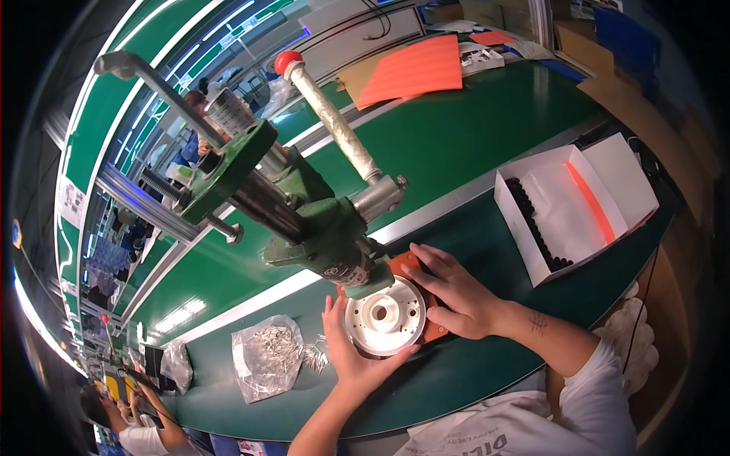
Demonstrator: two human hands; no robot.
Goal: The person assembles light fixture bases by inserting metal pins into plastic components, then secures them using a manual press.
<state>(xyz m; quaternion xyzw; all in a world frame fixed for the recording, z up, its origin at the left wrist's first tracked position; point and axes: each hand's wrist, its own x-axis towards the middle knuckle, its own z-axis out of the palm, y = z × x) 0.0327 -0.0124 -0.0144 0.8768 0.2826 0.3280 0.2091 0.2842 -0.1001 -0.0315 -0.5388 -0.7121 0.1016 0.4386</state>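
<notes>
A round white plastic housing [360,318] with a raised central ring and several small holes sits on an orange base plate [434,331] beneath the green hand press [319,216]. My left hand [356,363] curves round the housing's left and near side, its thumb along the near rim and its fingers at the left edge. My right hand [462,299] lies over the right part of the orange plate, fingers stretched apart, fingertips by the housing's far right rim. The press ram hangs over the housing's far edge and hides part of it.
Left of my hands lies a clear bag [266,356] of small metal pins, some loose beside it. A white box [566,209] with a row of black parts stands to the right. The press lever [331,114] has a red knob. Orange foam sheets [414,72] lie beyond.
</notes>
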